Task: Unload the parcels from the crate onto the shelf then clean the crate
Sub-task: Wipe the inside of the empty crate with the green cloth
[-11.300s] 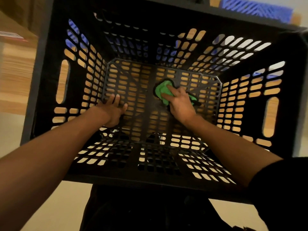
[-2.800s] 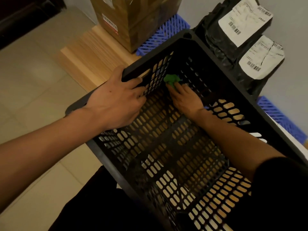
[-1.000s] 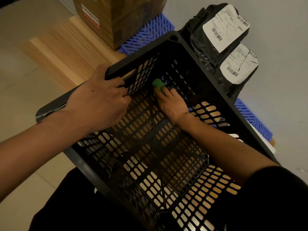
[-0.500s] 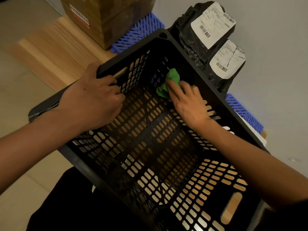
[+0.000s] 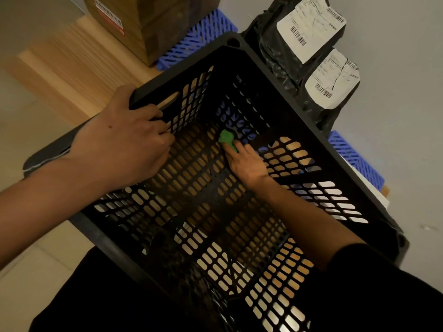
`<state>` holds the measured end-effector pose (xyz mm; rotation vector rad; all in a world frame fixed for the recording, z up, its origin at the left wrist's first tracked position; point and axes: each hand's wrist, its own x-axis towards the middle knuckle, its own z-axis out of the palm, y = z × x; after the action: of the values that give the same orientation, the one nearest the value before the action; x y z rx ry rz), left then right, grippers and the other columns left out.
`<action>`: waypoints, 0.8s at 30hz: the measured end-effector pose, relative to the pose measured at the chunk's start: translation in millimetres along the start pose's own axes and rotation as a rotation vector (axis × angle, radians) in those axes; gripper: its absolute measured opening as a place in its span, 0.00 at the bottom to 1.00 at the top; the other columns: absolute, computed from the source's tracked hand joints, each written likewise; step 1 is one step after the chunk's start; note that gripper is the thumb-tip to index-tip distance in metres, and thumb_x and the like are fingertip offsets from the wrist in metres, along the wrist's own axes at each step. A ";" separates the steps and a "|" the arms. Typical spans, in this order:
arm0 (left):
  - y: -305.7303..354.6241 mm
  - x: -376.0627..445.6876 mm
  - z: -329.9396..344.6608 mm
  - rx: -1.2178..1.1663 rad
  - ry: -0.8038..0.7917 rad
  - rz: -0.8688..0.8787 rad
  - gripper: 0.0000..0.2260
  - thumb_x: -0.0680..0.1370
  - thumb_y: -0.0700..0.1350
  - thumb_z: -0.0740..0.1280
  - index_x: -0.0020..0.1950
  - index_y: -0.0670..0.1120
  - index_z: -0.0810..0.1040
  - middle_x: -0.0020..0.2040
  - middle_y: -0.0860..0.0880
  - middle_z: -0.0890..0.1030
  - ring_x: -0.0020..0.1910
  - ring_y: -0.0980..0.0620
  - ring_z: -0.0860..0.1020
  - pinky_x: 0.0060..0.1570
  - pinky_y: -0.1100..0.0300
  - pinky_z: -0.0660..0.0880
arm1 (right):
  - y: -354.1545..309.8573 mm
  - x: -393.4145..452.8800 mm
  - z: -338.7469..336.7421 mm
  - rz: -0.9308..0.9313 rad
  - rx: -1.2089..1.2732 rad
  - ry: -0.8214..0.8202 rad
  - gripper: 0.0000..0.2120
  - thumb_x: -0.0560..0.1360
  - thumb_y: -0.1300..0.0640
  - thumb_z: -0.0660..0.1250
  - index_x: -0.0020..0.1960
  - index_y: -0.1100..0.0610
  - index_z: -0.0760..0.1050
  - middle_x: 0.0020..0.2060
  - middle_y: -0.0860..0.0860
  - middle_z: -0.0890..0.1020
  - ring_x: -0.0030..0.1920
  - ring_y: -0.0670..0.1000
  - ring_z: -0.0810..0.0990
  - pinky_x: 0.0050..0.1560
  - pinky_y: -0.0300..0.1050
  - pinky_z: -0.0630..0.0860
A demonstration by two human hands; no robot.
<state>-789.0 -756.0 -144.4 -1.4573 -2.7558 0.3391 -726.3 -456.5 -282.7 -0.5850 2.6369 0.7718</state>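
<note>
Clenched over the crate's rim, the left hand (image 5: 122,144) held the black crate (image 5: 297,101) by its near-left wall, fingers curled down inside the lattice beside a handle slot. In the head view, the only one, the right hand (image 5: 247,164) reached deep into the crate with its grip closed on a small green cloth (image 5: 226,137), pressing it into the far bottom corner where the floor panel met the walls. No parcels lay inside the crate.

Beyond the far rim, two black plastic parcels (image 5: 282,51) leaned against the pale wall, one above the other, each bearing a white shipping label (image 5: 311,25) with barcodes; the printed lines were too small to read. To their left stood a brown cardboard box (image 5: 153,22) with a red-and-white sticker, its writing illegible. Both box and parcels rested on a blue slatted mat (image 5: 199,37) laid over the light wooden shelf (image 5: 72,68).
</note>
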 end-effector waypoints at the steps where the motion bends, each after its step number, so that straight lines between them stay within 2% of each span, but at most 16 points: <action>1: 0.4 0.2 -0.8 0.004 -0.008 0.004 0.30 0.84 0.50 0.40 0.52 0.48 0.83 0.47 0.51 0.84 0.57 0.45 0.78 0.63 0.40 0.61 | 2.6 -4.3 -1.7 -0.002 -0.012 0.012 0.26 0.81 0.62 0.59 0.79 0.60 0.61 0.78 0.54 0.61 0.71 0.60 0.66 0.60 0.50 0.69; 4: 0.7 0.5 -1.8 0.000 -0.046 0.011 0.32 0.84 0.51 0.38 0.53 0.49 0.83 0.48 0.52 0.84 0.58 0.46 0.78 0.65 0.40 0.59 | 15.5 -28.8 -11.2 0.008 -0.066 0.076 0.27 0.79 0.59 0.65 0.77 0.57 0.66 0.77 0.53 0.64 0.69 0.58 0.68 0.57 0.48 0.70; 7: -0.6 -0.2 -0.6 0.000 -0.022 0.019 0.31 0.83 0.51 0.39 0.53 0.49 0.84 0.48 0.51 0.84 0.58 0.46 0.79 0.71 0.37 0.54 | 31.2 -60.8 -23.1 0.024 -0.080 0.194 0.24 0.80 0.61 0.64 0.76 0.59 0.69 0.74 0.53 0.69 0.67 0.58 0.72 0.58 0.48 0.71; 9: -0.8 -2.1 -1.4 0.031 0.015 0.030 0.28 0.83 0.50 0.43 0.51 0.49 0.85 0.47 0.51 0.84 0.57 0.45 0.79 0.74 0.32 0.47 | 41.5 -80.5 -32.9 0.053 -0.089 0.286 0.23 0.80 0.62 0.63 0.74 0.60 0.70 0.72 0.53 0.73 0.65 0.58 0.73 0.56 0.49 0.70; 11: 4.0 -3.5 -6.1 0.062 0.042 0.038 0.24 0.83 0.49 0.49 0.51 0.47 0.86 0.46 0.48 0.84 0.61 0.42 0.79 0.72 0.26 0.42 | 49.0 -97.1 -41.8 0.083 -0.098 0.351 0.23 0.79 0.63 0.61 0.74 0.61 0.71 0.71 0.54 0.74 0.64 0.60 0.69 0.57 0.51 0.68; 14: 25.9 -0.9 -15.3 0.019 -0.016 0.148 0.16 0.80 0.53 0.60 0.55 0.49 0.85 0.55 0.45 0.83 0.71 0.39 0.72 0.72 0.25 0.38 | 57.9 -116.7 -53.5 0.153 -0.100 0.390 0.22 0.81 0.63 0.59 0.75 0.61 0.70 0.72 0.54 0.73 0.64 0.60 0.67 0.53 0.52 0.67; 16: 49.5 9.9 -12.2 -0.080 -0.196 0.270 0.18 0.80 0.58 0.60 0.65 0.53 0.79 0.69 0.45 0.77 0.77 0.41 0.64 0.75 0.30 0.40 | 61.7 -126.7 -58.7 0.187 -0.081 0.411 0.22 0.82 0.62 0.56 0.75 0.61 0.69 0.73 0.55 0.73 0.64 0.60 0.67 0.52 0.52 0.67; 18: 73.5 29.7 -4.7 -0.190 -0.412 0.342 0.21 0.82 0.58 0.57 0.74 0.54 0.70 0.78 0.47 0.66 0.80 0.42 0.56 0.77 0.37 0.48 | 65.1 -135.0 -60.6 0.187 -0.083 0.419 0.22 0.82 0.63 0.55 0.76 0.62 0.68 0.73 0.55 0.72 0.64 0.60 0.66 0.53 0.52 0.66; 21: 103.7 66.5 10.2 -0.177 -0.679 0.326 0.22 0.83 0.56 0.57 0.77 0.52 0.66 0.79 0.46 0.64 0.78 0.39 0.59 0.73 0.38 0.61 | 67.9 -141.8 -54.5 0.169 -0.099 0.424 0.23 0.81 0.63 0.59 0.76 0.61 0.67 0.74 0.54 0.71 0.65 0.60 0.66 0.54 0.52 0.65; 24: 118.8 87.5 34.6 -0.114 -0.855 0.287 0.22 0.84 0.54 0.59 0.78 0.51 0.65 0.77 0.45 0.66 0.73 0.39 0.66 0.69 0.38 0.67 | 63.6 -136.7 -40.3 0.146 -0.153 0.414 0.22 0.81 0.63 0.62 0.74 0.61 0.71 0.72 0.54 0.73 0.64 0.60 0.67 0.53 0.51 0.64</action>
<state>-745.4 -626.3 -209.4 -2.1432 -3.1708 1.0437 -646.4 -390.9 -165.8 -0.6578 3.0442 0.9951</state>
